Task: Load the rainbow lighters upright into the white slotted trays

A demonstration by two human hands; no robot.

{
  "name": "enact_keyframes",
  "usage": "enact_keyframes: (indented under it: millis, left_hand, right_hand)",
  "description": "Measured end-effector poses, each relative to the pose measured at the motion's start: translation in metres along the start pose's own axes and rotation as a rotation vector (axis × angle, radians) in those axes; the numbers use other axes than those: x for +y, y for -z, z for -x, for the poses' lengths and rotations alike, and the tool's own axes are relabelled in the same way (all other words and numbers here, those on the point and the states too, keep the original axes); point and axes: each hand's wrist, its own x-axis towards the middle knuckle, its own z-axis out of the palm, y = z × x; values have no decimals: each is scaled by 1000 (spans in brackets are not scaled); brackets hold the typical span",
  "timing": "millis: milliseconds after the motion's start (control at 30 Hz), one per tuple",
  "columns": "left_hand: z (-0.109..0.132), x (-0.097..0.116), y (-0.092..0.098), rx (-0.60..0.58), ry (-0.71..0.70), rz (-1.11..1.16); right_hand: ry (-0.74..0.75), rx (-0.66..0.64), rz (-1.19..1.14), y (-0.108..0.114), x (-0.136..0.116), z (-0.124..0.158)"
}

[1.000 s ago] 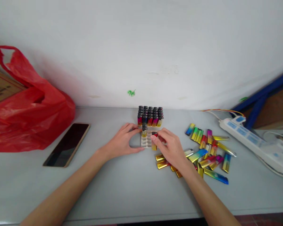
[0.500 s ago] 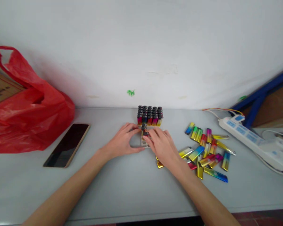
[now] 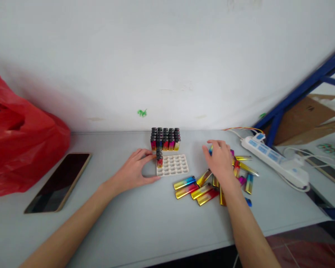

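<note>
My left hand (image 3: 134,167) spans the left side of a white tray (image 3: 186,165) with rows of round holes, thumb by the near corner and fingers by the far one, steadying it. In the tray's left column, lighters with black tops (image 3: 159,160) stand upright. Over the loose pile of shiny lighters is my right hand (image 3: 220,158), thumb and fingers apart. A blue lighter (image 3: 210,150) shows between them, not lifted as far as I can tell. Several lighters lie nearer, among them a blue and gold lighter (image 3: 184,182).
Behind the tray, a block of upright lighters (image 3: 165,139) stands near the wall. A phone (image 3: 58,182) and a red plastic bag (image 3: 30,149) are on the left. To the right are a white power strip (image 3: 275,162), a blue metal frame (image 3: 276,128) and a cardboard box (image 3: 307,117).
My right hand has left the tray and moved right to the loose lighters. The lighter it was setting now stands in the tray's left column. My left hand stays at the tray; the view has shifted right.
</note>
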Motion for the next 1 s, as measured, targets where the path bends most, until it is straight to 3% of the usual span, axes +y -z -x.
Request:
enact_keyframes:
  millis: [100,200,400,533,667,800,1000]
  left_hand:
    - [0,0,0,-15,7,-2]
    - [0,0,0,-18,8,0]
    - [1,1,1,-27,16,-5]
    - [1,0,0,-19,8,-9]
    - [1,1,0,-13,4,-16]
    - [1,3,1,-5,2,-18]
    - [1,4,2,0,-8,-13]
  right_hand:
    - [-36,-119,71,-5,22,-3]
    - [4,-212,42,-11,22,-1]
    - [154,-195,-115,-18,3,3]
    - [190,-162,-390,-17,-5,3]
    - [47,-136,-808,-13,-20,7]
    - [-105,-230,-1192,-8,-40,12]
    - [-170,-387,-1381,1,-55,16]
